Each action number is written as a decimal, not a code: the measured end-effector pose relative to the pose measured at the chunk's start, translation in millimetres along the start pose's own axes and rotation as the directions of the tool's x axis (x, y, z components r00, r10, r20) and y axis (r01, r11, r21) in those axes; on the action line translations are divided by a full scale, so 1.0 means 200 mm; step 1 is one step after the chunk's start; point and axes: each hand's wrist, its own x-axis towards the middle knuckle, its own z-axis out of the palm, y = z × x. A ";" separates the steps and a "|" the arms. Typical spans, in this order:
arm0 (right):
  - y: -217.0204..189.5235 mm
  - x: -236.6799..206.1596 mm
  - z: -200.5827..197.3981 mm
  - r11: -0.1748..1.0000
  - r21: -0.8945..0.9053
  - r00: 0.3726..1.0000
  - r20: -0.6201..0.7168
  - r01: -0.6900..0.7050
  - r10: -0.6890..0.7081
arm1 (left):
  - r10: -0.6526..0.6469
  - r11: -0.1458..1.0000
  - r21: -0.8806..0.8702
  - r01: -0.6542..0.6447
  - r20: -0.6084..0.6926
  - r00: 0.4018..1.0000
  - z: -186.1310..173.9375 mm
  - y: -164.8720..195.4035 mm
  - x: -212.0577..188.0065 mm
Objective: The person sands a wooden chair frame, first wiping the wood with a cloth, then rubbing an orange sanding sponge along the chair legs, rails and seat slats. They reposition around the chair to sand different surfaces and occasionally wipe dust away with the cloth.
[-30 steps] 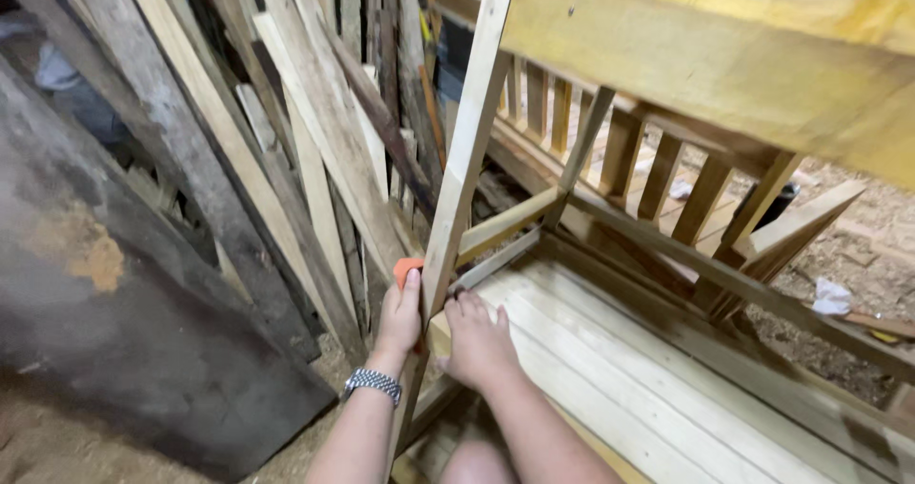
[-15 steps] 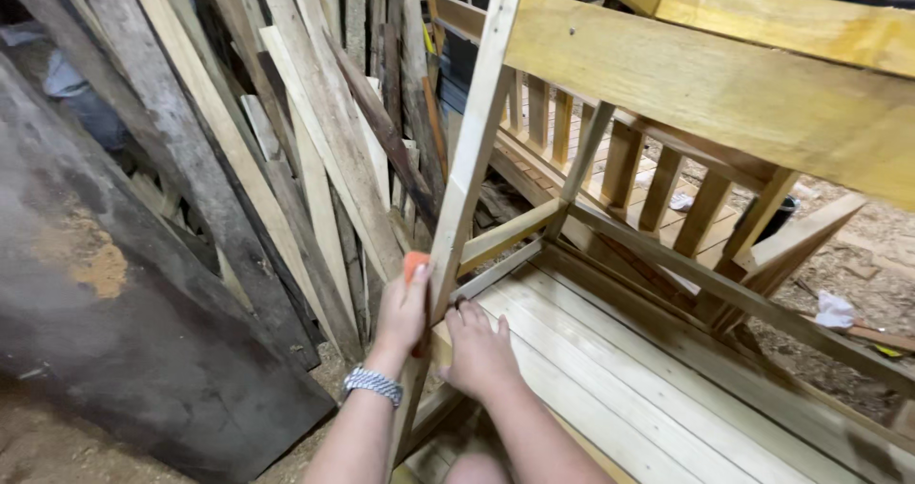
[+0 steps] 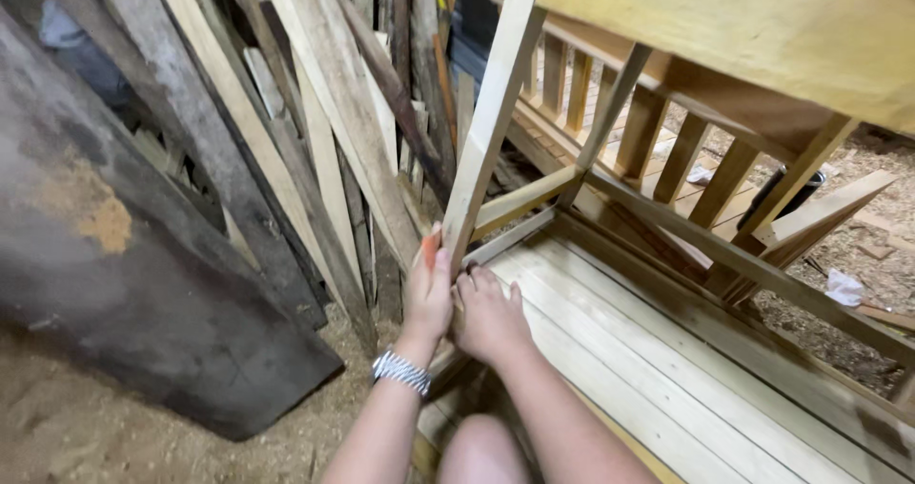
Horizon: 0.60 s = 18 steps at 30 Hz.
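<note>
Pale wooden slat (image 3: 491, 112): long, narrow, squared edges, light unfinished grain, no visible knots. It leans steeply from low centre up to the top edge of frame, its lower end meeting the wooden frame (image 3: 762, 274), an unfinished piece with a row of short upright spindles on its far side.

Left hand (image 3: 429, 293): wrapped on the slat's left edge near its lower end, fingers pressed together along the wood, a small orange object (image 3: 430, 251) trapped between palm and slat; what the object is cannot be told. Metal-link bracelet (image 3: 400, 372) on the wrist.

Right hand (image 3: 491, 317): just right of the left, touching the slat's base, fingers bent and close together, knuckles up.

Flat pale boards (image 3: 648, 370) lie right of the hands. Leaning planks (image 3: 324, 131) stand at left, a dark weathered panel (image 3: 143, 293) further left. Sawdust floor (image 3: 86, 417) near.
</note>
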 end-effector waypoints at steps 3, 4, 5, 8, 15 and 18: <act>0.00 0.00 0.01 1.000 -0.007 0.999 -0.035 0.017 -0.017 | 0.032 0.999 0.026 -0.032 -0.002 0.999 0.03 -0.03 -0.05; 0.00 0.00 0.01 1.000 -0.012 0.999 -0.030 0.021 -0.021 | -0.010 0.999 0.051 0.009 0.009 1.000 0.01 -0.04 -0.11; 0.00 0.00 0.01 1.000 -0.010 0.999 -0.027 0.022 -0.022 | -0.052 0.995 0.081 0.050 0.024 0.998 -0.03 -0.04 -0.17; 0.00 0.00 0.01 1.000 0.013 1.000 -0.026 0.010 -0.010 | -0.085 0.996 0.008 0.085 -0.008 0.996 -0.07 -0.03 -0.21; 0.01 0.00 0.02 1.000 0.001 0.997 -0.068 0.024 -0.024 | -0.170 0.984 0.061 0.168 0.027 0.985 0.01 0.00 -0.02; 0.00 -0.01 0.01 1.000 -0.016 1.000 -0.026 0.010 -0.011 | -0.066 0.997 0.039 0.065 0.022 0.998 -0.03 0.01 -0.12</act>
